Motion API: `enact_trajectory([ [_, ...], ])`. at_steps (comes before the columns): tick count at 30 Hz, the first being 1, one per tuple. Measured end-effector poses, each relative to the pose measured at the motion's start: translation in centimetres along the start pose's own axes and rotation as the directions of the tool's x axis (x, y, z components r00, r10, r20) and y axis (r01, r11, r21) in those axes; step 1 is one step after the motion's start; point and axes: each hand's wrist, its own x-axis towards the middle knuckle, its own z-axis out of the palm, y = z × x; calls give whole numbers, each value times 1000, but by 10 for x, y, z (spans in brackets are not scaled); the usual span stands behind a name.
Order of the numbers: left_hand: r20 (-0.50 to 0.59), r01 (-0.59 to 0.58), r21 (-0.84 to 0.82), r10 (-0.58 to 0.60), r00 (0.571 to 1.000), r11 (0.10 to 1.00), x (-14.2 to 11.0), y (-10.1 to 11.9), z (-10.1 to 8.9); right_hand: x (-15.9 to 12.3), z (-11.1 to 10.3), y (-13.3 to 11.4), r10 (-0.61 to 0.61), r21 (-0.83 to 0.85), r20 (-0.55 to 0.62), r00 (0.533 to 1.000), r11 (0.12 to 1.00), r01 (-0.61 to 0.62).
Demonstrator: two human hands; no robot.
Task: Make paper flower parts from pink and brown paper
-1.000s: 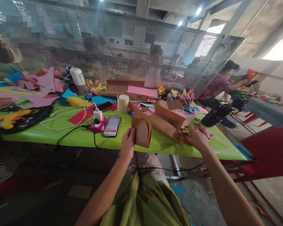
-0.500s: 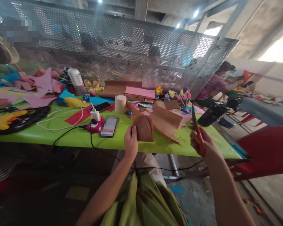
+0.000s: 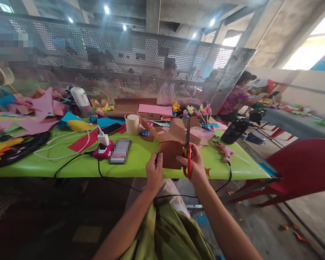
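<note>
My left hand (image 3: 154,171) grips the left edge of a folded piece of brown paper (image 3: 171,155) just above the table's front edge. In my right hand (image 3: 196,164) is a pair of scissors (image 3: 189,159) with red handles, its dark blades pointing upward. Fingers of that same hand touch the right side of the brown paper. Behind it lies a larger loose sheet of brown paper (image 3: 182,131). A pink glue gun (image 3: 226,152) with a black cord rests on the table to the right of my hands.
On the green-covered table (image 3: 78,164) are a phone (image 3: 120,151), a pink power strip (image 3: 103,150) with a white charger and a cream paper roll (image 3: 132,124). Pink paper scraps (image 3: 40,104) pile up at left. A red chair (image 3: 303,166) stands right; a person (image 3: 237,94) sits beyond.
My right hand has moved left with the scissors and now meets the brown paper. The glue gun has come into sight where that hand was. The view has shifted slightly.
</note>
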Motion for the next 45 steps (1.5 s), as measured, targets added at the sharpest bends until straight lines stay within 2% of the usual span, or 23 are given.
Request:
enact_trajectory([
  [4, 202, 195, -264, -143, 969, 945, 2, 0, -4, -2, 2, 0, -6, -20, -16, 1000, 1000, 5],
  [6, 240, 262, -311, -192, 952, 914, 4, 0, -5, -3, 1, 0, 30, -26, 9, 1000, 999, -30],
  [11, 155, 279, -388, -237, 959, 878, 11, -1, -12, -11, -6, -1, 84, -48, 93, 992, 996, -80],
  [16, 143, 277, -464, -237, 961, 842, 14, 2, -18, -21, -29, 3, 49, -125, 296, 954, 992, -12],
  [18, 144, 279, -473, -239, 960, 836, 13, 3, -18, -23, -35, 3, 54, -175, 344, 937, 985, 7],
  [24, 111, 245, -470, -219, 970, 848, 10, 0, -16, -28, -34, -1, 111, -327, 345, 932, 945, 9],
  [32, 137, 266, -485, -229, 964, 833, 8, 2, -15, -31, -28, -1, 86, -386, 375, 923, 920, 71],
  [45, 130, 245, -489, -207, 970, 837, 7, 1, -17, -29, -33, 3, 95, -430, 423, 901, 896, 108],
])
